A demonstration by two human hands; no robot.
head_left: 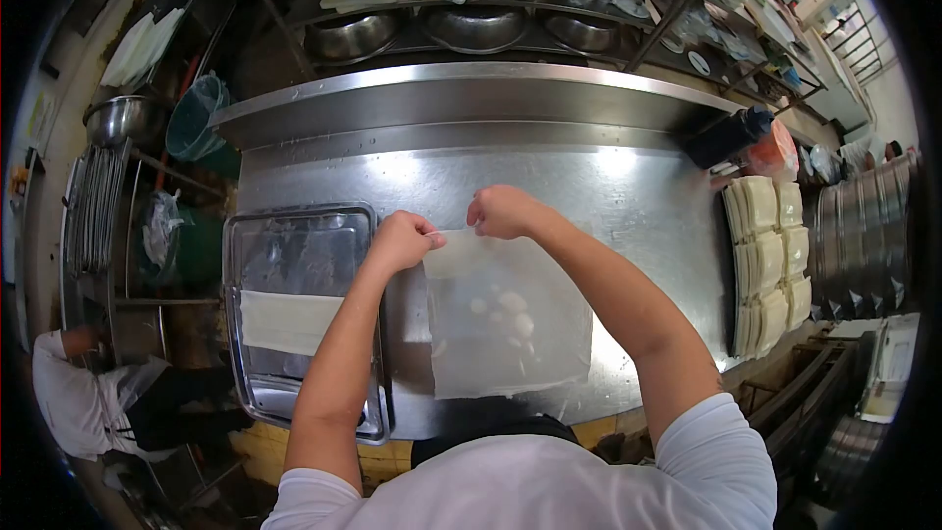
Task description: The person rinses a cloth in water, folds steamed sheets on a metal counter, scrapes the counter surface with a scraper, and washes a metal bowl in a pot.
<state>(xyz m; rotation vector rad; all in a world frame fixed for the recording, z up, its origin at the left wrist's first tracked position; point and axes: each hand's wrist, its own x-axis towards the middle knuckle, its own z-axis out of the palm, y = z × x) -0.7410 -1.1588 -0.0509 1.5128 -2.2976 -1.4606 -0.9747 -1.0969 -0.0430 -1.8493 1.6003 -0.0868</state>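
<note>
A thin, translucent whitish sheet [510,319] lies spread on the steel worktop, with paler patches near its middle. My left hand [404,238] pinches its far left corner. Farther right along the same far edge, my right hand [502,212] is closed in a pinch on the sheet, fingers curled down. Left of the sheet is a metal tray [232,265], partly covered by my left forearm. In that tray rests a folded pale strip [285,322], its right end hidden behind the forearm.
At the worktop's right end, a dark tray holds several stacks of folded cream-coloured pieces [760,260]. A dark cylindrical container [728,137] stands behind them. A raised steel ledge [461,88] runs along the back, with metal bowls [476,29] shelved beyond. Another person [93,402] is at lower left.
</note>
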